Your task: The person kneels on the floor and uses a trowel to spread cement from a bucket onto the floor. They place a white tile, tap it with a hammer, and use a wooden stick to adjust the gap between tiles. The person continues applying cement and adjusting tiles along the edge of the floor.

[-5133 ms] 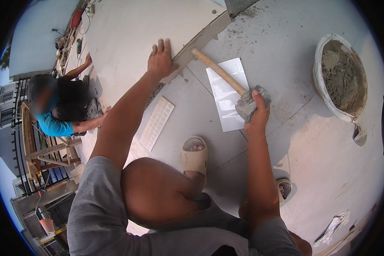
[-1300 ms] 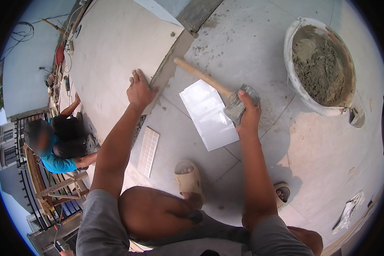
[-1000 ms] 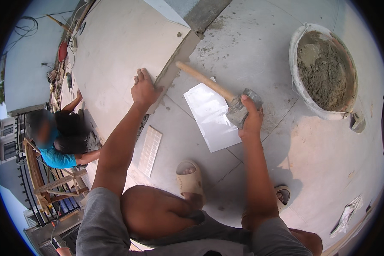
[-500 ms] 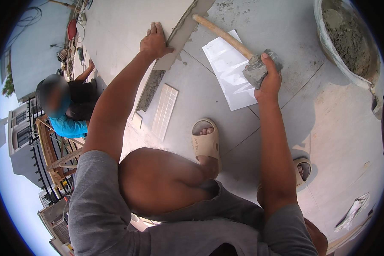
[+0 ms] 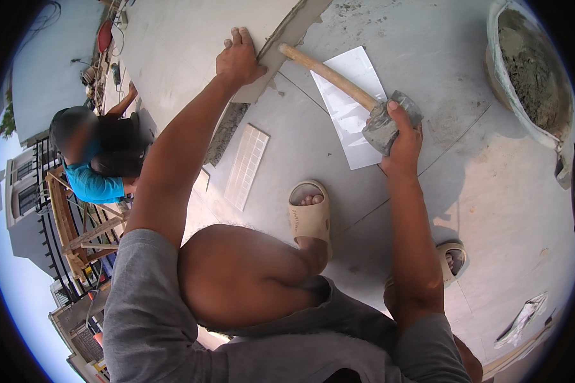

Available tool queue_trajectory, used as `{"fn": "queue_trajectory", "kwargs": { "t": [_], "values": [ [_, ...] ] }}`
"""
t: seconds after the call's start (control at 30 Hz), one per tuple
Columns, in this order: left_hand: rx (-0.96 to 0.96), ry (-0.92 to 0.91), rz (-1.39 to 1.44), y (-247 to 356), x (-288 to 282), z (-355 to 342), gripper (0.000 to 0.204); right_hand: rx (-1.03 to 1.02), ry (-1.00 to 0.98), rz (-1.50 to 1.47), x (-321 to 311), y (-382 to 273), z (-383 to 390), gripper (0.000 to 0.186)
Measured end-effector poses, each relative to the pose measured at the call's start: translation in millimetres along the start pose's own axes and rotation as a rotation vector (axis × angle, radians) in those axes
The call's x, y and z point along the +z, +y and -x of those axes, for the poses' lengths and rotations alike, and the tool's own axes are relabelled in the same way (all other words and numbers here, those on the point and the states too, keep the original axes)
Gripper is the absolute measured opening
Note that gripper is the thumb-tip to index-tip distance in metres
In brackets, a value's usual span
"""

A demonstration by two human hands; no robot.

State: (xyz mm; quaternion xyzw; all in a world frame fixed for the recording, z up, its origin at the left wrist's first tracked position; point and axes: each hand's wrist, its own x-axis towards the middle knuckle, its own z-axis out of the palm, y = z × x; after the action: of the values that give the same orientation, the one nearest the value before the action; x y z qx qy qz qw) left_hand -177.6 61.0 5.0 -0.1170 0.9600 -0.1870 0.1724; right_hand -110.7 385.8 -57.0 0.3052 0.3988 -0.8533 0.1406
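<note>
- Two bare hands are in view, and the right hand (image 5: 405,143) is wrapped around the head of a hammer (image 5: 351,91), with the thumb lying over its top.
- The hammer head is dark grey and looks dirty with cement; its wooden handle points away to the upper left, and its far end is near the edge of a large pale slab (image 5: 172,45).
- The left hand (image 5: 238,60) is laid flat on this slab, the fingers a little apart, and its thumb is at the slab's edge.
- Behind the hammer is a white sheet (image 5: 358,137) on the floor (image 5: 358,255); whether the hammer touches it, one cannot tell.
- Nearer to the person, a narrow tile (image 5: 247,166) with a pattern of small squares lies beside the slab.
- Two beige sandals are on the person's feet, the left sandal (image 5: 310,220) and the right sandal (image 5: 452,263) well apart.
- To the far right stands a bucket (image 5: 494,48) with grey cement (image 5: 527,70) inside.
- To the left, another person (image 5: 96,184) in a blue shirt is low down, near a wooden frame (image 5: 67,230).
</note>
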Motion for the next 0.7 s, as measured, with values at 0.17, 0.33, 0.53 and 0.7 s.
{"fn": "queue_trajectory", "kwargs": {
  "t": [0.17, 0.33, 0.53, 0.7],
  "values": [
    [-0.003, -0.025, -0.018, 1, 1, 0, 0.109, -0.007, -0.038, 0.033, -6, -7, 5, 0.031],
    [-0.005, -0.019, -0.030, 1, 2, -3, 0.110, 0.085, -0.030, -0.066, -1, 15, 1, 0.047],
    [0.012, 0.018, -0.047, -2, 5, 0, 0.111, 0.083, -0.049, 0.014, -8, -7, 8, 0.046],
    [-0.001, -0.009, -0.024, 10, -4, 3, 0.112, 0.020, -0.013, 0.023, -1, 10, -6, 0.030]
  ]
}}
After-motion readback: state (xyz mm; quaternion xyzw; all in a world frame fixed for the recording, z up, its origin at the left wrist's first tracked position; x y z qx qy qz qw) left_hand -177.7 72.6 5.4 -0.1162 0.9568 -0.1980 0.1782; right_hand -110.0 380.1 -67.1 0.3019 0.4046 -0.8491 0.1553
